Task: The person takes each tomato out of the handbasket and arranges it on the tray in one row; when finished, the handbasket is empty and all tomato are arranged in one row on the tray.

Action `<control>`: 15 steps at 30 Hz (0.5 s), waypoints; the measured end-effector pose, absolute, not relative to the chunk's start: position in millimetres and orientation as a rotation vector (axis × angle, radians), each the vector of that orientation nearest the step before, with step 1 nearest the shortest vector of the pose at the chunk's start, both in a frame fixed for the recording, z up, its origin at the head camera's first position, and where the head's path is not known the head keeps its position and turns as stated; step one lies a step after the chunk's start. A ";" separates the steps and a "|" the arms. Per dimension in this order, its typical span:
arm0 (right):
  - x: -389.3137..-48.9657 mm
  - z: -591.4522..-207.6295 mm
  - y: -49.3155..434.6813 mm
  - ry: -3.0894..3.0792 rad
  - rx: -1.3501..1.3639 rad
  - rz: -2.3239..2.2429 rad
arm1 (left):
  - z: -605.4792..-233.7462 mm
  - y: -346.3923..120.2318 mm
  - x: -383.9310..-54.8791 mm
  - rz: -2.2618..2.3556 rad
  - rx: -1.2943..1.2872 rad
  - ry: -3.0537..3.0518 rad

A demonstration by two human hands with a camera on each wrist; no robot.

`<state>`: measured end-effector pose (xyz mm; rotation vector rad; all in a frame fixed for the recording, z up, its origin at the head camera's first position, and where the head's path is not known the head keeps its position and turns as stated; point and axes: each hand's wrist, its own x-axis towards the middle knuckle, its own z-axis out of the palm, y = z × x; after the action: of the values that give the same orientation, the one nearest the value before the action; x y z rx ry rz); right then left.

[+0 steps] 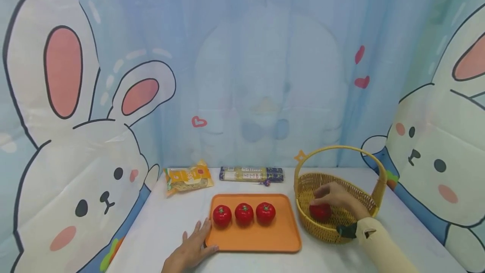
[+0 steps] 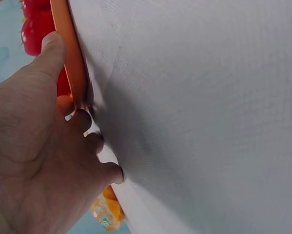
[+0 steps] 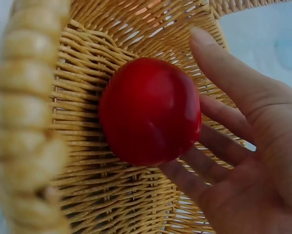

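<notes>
Three red tomatoes [image 1: 244, 214] with green tops sit in a row on an orange tray [image 1: 261, 245]. My left hand [image 1: 190, 246] rests against the tray's left end, its fingers spread and the thumb by the front edge. In the left wrist view the left hand [image 2: 43, 141] touches the tray's rim [image 2: 72, 53]. My right hand [image 1: 335, 197] reaches into a wicker basket [image 1: 316, 233] beside another red tomato [image 1: 320, 212]. Seen from the right wrist, the fingers lie along one side of that tomato [image 3: 150, 112], and the thumb stands apart from it.
A yellow snack bag [image 1: 189, 178] lies at the back left. Dark blue and beige packets [image 1: 251, 174] lie behind the tray, with a small purple lollipop [image 1: 267, 183] in front of them. The basket's tall handle [image 1: 341, 147] arches over it. A printed curtain [image 1: 242, 75] closes the back.
</notes>
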<state>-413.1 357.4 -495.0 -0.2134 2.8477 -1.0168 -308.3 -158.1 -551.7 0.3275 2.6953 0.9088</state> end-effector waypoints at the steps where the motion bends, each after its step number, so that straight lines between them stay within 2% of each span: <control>1: -413.2 -495.4 357.3 2.833 -0.189 -1.020 | -552.2 -158.4 -308.5 0.905 0.323 2.687; 15: -415.0 -500.3 355.9 2.797 -0.068 -1.003 | -550.9 -158.3 -308.5 0.877 0.334 2.704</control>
<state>-415.0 355.9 -500.3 -0.0677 2.7970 -1.0033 -308.5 -158.3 -550.9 0.3338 2.7035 0.8775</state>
